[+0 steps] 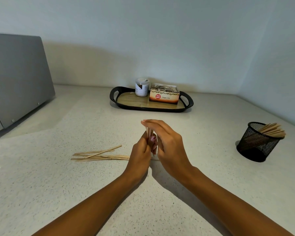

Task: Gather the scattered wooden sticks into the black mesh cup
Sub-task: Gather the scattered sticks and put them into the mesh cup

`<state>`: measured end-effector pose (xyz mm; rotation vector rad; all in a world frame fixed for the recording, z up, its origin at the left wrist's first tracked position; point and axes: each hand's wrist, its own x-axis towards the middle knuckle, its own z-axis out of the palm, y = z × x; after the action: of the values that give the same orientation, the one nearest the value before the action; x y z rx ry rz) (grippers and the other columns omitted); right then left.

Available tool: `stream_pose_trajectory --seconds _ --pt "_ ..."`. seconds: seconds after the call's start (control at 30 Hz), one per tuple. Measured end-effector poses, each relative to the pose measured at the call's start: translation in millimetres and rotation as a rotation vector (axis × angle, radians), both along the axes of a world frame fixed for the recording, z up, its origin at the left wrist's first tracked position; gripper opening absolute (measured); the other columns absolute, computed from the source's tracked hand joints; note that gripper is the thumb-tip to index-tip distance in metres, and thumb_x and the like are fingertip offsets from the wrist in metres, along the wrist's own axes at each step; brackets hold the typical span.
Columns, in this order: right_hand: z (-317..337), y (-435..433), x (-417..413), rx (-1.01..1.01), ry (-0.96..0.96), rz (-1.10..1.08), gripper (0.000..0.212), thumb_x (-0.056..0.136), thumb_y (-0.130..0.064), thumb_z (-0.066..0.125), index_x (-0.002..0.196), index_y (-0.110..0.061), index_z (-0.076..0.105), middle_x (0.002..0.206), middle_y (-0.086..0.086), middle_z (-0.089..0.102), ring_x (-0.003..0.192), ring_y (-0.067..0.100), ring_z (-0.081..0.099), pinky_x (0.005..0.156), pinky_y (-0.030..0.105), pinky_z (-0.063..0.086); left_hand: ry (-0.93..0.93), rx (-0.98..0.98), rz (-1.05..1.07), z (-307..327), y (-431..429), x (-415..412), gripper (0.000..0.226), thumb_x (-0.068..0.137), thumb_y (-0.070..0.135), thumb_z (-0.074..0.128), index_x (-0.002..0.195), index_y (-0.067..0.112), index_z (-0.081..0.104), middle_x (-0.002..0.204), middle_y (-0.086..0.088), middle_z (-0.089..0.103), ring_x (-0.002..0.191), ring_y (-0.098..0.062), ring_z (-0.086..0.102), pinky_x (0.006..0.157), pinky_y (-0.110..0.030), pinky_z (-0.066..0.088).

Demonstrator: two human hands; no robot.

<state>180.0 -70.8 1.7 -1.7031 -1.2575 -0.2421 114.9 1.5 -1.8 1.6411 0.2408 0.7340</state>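
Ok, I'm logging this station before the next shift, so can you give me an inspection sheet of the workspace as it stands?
Surface: light speckled countertop.
Job's things: loose sticks lie in a pile left of the hands; held sticks stand roughly upright between the hands; black mesh cup stands upright at the right, already holding cup sticks.
Clutter: black tray at the back, carrying a jar and a ginger tea box.
Hands: left hand grips the held sticks; right hand lies against them, fingers straight.
Cables: nothing seen.
Surroundings: grey appliance at the left; plain wall behind.
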Motion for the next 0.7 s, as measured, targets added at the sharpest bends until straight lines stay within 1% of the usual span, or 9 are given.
stream_pose_trajectory --seconds 0.07,0.1,0.2,0.3,0.37,0.43,0.5,0.6,0.7 --pt "-0.4 0.8 -2.8 -0.031 -0.022 0.024 0.039 0.080 0.022 0.051 0.117 0.030 0.044 0.118 0.044 0.050 0.106 0.047 0.059 0.096 -0.007 0.020 0.009 0.036 0.026 -2.0 -0.4 2.0 0.016 0.098 0.017 0.041 0.090 0.023 0.053 0.078 0.015 0.060 0.074 0.012 0.062 0.062 -0.004 0.045" --pt "1.9 0.2 -3.4 -0.041 -0.046 0.032 0.038 0.084 0.016 0.052 0.119 0.028 0.044 0.120 0.042 0.050 0.108 0.048 0.058 0.097 -0.005 0.022 0.012 0.040 0.044 -3.9 0.5 2.8 0.016 0.098 0.019 0.041 0.090 0.024 0.054 0.079 0.017 0.061 0.078 0.009 0.063 0.062 -0.003 0.045" --pt "17.3 -6.2 -7.5 -0.024 -0.177 -0.008 0.039 0.093 -0.007 0.045 0.130 0.007 0.048 0.133 0.019 0.053 0.122 0.015 0.051 0.103 0.006 0.031 0.007 0.026 0.067 -1.1 1.6 1.9 0.016 0.097 0.021 0.041 0.090 0.028 0.053 0.082 0.013 0.060 0.077 -0.004 0.063 0.065 -0.007 0.049" --pt "28.4 -9.3 -10.7 0.010 -0.315 -0.099 0.044 0.091 0.000 0.046 0.134 -0.004 0.050 0.138 0.007 0.053 0.129 0.013 0.046 0.108 0.010 0.029 -0.019 -0.040 0.022 1.8 3.5 0.2 0.025 0.096 0.041 0.036 0.094 0.027 0.057 0.090 -0.001 0.065 0.086 -0.016 0.063 0.077 -0.026 0.053" --pt "31.4 -10.0 -13.1 -0.001 -0.353 -0.136 0.052 0.086 0.009 0.051 0.135 -0.007 0.050 0.138 0.005 0.052 0.130 0.014 0.046 0.109 0.012 0.029 -0.035 -0.227 -0.006 6.1 4.7 -2.3 0.037 0.096 0.047 0.032 0.089 0.024 0.060 0.086 -0.001 0.064 0.083 -0.017 0.060 0.078 -0.031 0.049" --pt "32.4 -11.4 -15.6 -0.030 -0.410 -0.139 0.053 0.084 0.010 0.054 0.134 -0.007 0.051 0.137 0.006 0.054 0.129 0.015 0.047 0.108 0.012 0.030 -0.055 -0.334 -0.006 9.0 6.2 -5.3 0.043 0.098 0.043 0.028 0.077 0.015 0.054 0.071 -0.002 0.053 0.070 -0.015 0.048 0.068 -0.029 0.039" --pt "32.9 -11.7 -18.6 -0.052 -0.473 -0.137 0.047 0.084 0.004 0.059 0.130 -0.006 0.055 0.132 0.008 0.058 0.124 0.017 0.053 0.107 0.009 0.028 -0.055 -0.358 -0.002 10.2 9.1 -7.7 0.047 0.098 0.043 0.025 0.072 0.013 0.051 0.066 -0.004 0.047 0.067 -0.016 0.043 0.066 -0.029 0.036" --pt "28.5 -9.4 -23.5 -0.086 -0.533 -0.158 0.036 0.088 -0.012 0.056 0.123 -0.005 0.061 0.124 0.010 0.064 0.114 0.019 0.061 0.105 0.011 0.029 0.003 -0.395 0.023 9.6 13.1 -7.4 0.054 0.097 0.048 0.027 0.068 0.014 0.057 0.068 -0.006 0.055 0.073 -0.018 0.051 0.073 -0.033 0.041" --pt "27.5 -6.8 -26.5 -0.059 -0.528 -0.157 0.033 0.080 -0.007 0.066 0.112 0.001 0.067 0.111 0.014 0.069 0.101 0.021 0.068 0.101 0.004 0.026 0.072 -0.376 0.015 7.2 16.8 -5.4 0.046 0.099 0.044 0.028 0.074 0.020 0.058 0.075 -0.005 0.059 0.077 -0.018 0.056 0.076 -0.032 0.044"
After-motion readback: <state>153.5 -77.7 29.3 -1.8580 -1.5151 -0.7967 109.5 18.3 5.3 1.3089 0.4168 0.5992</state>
